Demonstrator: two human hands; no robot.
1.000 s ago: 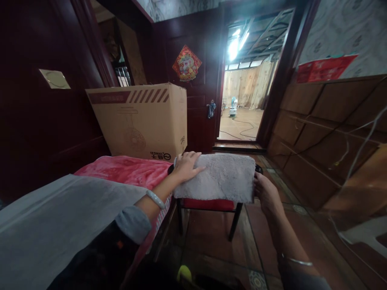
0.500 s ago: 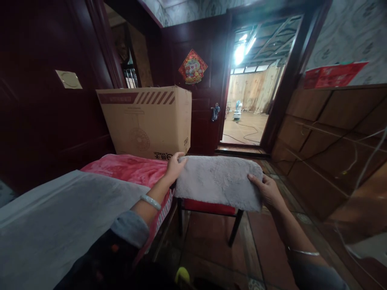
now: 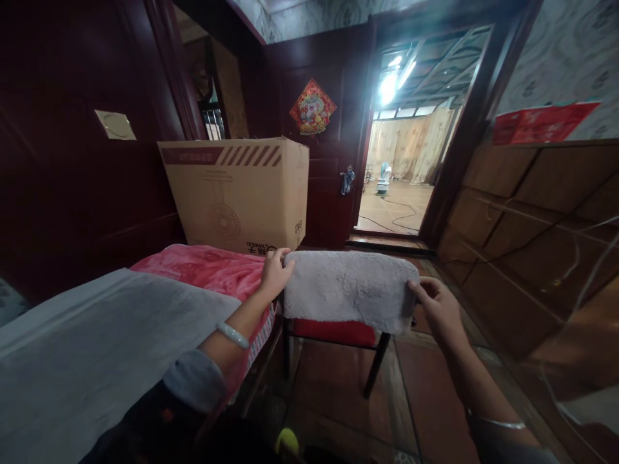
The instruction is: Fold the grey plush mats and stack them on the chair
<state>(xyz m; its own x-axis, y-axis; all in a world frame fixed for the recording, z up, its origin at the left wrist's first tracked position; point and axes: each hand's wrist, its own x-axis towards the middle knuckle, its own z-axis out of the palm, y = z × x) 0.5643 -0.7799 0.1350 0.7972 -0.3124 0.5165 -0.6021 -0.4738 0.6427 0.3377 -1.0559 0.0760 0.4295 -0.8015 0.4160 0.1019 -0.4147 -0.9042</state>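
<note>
A light grey fluffy towel (image 3: 351, 287) hangs over the backrest of a chair with a red seat (image 3: 333, 331) and dark legs. My left hand (image 3: 277, 276) is closed on the towel's upper left corner; its fingertips are partly hidden behind the edge. At the right edge, my right hand (image 3: 434, 299) pinches the cloth between thumb and fingers, the fingers lying partly behind it. The backrest itself is covered by the towel.
Left of the chair is a bed with a pink blanket (image 3: 203, 267) and a grey cover (image 3: 120, 348). Behind stands a large cardboard box (image 3: 232, 200). A dark red door (image 3: 329, 212) opens beside a doorway, with a fan (image 3: 383, 177) beyond. Wooden cabinets (image 3: 512, 225) line the right.
My right hand has shifted slightly right and up to the towel's edge, and the towel's lower right corner sits a little higher. My left hand keeps its place at the upper left corner.
</note>
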